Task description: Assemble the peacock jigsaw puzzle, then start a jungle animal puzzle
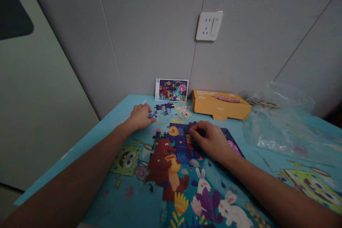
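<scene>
A partly joined jigsaw puzzle (181,160) with a brown bear and white rabbits lies in front of me. My right hand (210,139) is over its upper part, with thumb and forefinger pinched on a small dark puzzle piece (191,124) at the top edge; the fingers partly hide it. Farther left, my left hand (140,117) rests low by the loose puzzle pieces (165,107). Its thumb and forefinger are apart, with a blue patterned piece (152,114) between them that does not look gripped.
A picture card (171,90) of the puzzle leans on the wall. Beside it sits an orange box (220,105), then clear plastic bags (283,128) on the right. The blue tablecloth (112,196) has cartoon prints. A wall socket (209,26) is above.
</scene>
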The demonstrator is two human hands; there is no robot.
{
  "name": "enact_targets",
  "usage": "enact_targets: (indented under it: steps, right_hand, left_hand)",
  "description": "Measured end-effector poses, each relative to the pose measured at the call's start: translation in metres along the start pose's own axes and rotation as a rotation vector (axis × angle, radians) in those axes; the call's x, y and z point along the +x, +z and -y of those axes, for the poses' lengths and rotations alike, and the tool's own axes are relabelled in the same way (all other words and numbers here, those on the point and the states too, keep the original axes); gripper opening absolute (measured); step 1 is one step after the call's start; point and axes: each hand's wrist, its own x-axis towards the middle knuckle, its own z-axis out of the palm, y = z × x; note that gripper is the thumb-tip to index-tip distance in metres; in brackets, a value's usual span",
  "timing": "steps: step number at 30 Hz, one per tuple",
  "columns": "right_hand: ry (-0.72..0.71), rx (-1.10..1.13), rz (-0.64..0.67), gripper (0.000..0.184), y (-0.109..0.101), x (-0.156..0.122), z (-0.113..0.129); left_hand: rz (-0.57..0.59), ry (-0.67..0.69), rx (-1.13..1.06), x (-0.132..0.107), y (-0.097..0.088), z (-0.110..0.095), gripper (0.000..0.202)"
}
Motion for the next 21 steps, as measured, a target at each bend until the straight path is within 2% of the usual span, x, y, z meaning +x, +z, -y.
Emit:
enact_targets:
  steps: [3, 5, 7, 10, 16, 18, 21]
  right_hand:
    - [-0.004, 0.010, -0.010, 0.020, 0.001, 0.000, -0.001]
    - [-0.007, 0.009, -0.016, 0.020, 0.000, 0.000, -0.001]
    - [-0.010, 0.007, -0.019, 0.020, 0.000, 0.000, -0.001]
    - [-0.019, 0.001, -0.022, 0.020, 0.000, 0.000, 0.000]
    - [-0.018, -0.001, -0.018, 0.020, 0.001, 0.000, -0.001]
    - [-0.008, -0.004, -0.012, 0.020, 0.001, 0.001, -0.002]
    - [0.009, -0.003, 0.005, 0.020, 0.001, 0.000, -0.002]
  left_hand:
    - [-0.010, 0.067, -0.314, -0.004, -0.007, -0.010, 0.026]
    - [0.056, 0.154, -0.567, -0.008, -0.009, -0.018, 0.016]
    - [0.147, 0.238, -0.686, -0.011, -0.009, -0.024, 0.016]
    - [0.222, 0.289, -0.643, -0.013, -0.004, -0.027, 0.016]
    - [0.210, 0.289, -0.563, -0.011, 0.005, -0.025, 0.015]
    - [0.177, 0.261, -0.535, -0.009, 0.005, -0.024, 0.011]
    - [0.059, 0.130, -0.431, -0.005, 0.002, -0.020, 0.014]
